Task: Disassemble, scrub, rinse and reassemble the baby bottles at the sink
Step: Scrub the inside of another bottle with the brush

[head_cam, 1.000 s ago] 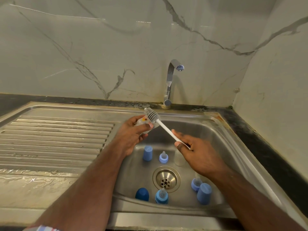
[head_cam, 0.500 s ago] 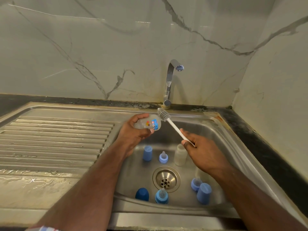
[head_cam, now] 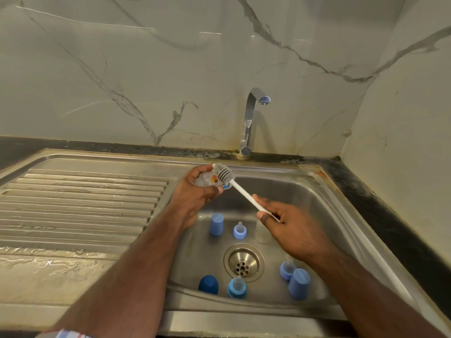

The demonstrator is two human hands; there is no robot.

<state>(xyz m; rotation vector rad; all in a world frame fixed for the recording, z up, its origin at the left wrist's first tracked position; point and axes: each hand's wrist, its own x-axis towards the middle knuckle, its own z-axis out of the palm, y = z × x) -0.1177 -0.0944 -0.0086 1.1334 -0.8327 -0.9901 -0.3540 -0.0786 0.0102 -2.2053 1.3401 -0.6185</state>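
L. hand (head_cam: 195, 189) curled round clear bottle (head_cam: 211, 179) above sink (head_cam: 324, 203) rim; R. hand (head_cam: 284, 223) pinches brush (head_cam: 223, 172) handle, bristles against bottle. Basin: blue caps (head_cam: 216, 224), teat rings (head_cam: 239, 231) ringing drain (head_cam: 243, 262); tap (head_cam: 251, 118) behind.

The sink basin (head_cam: 305, 198) floor is crowded: blue caps (head_cam: 216, 224) and nipple rings (head_cam: 239, 231) stand around the drain (head_cam: 243, 262), with narrow gaps between them. Both forearms cross above the basin. The tap (head_cam: 249, 123) rises behind. The ribbed drainboard (head_cam: 80, 203) to the left lies bare and reachable.
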